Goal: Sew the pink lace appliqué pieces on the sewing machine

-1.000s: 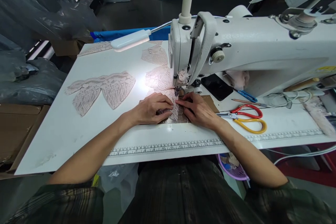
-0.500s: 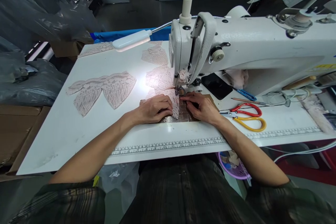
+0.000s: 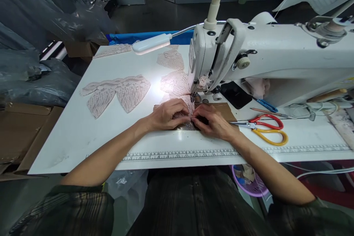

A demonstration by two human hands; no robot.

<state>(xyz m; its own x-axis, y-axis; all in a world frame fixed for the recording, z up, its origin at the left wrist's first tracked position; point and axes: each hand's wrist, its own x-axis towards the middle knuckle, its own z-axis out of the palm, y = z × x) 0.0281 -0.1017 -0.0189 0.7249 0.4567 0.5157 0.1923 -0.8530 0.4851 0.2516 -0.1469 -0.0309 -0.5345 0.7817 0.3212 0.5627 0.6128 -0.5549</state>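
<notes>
Pale pink lace fabric point(image 3: 174, 83) runs back from my hands along the left side of the sewing machine point(image 3: 206, 49). My left hand point(image 3: 170, 115) is closed, pinching the lace near its front end. Close against it, my right hand point(image 3: 211, 120) also pinches the lace edge, fingertips nearly meeting those of the left. Both hands rest in front of the presser foot point(image 3: 195, 97), over a brown plate point(image 3: 222, 110) on the table. The fingers partly cover the lace between them.
Red and yellow scissors point(image 3: 261, 127) lie right of my right hand, near a black phone point(image 3: 236, 95) and a blue cutter point(image 3: 267, 105). Another lace piece point(image 3: 132, 94) lies flat at left. A lit lamp point(image 3: 152, 44) hangs over the table point(image 3: 69, 132), whose front edge bears a ruler strip.
My right hand has moved from beside the presser foot toward me and to the left hand, and both now pinch the lace together. The whole view has shifted slightly.
</notes>
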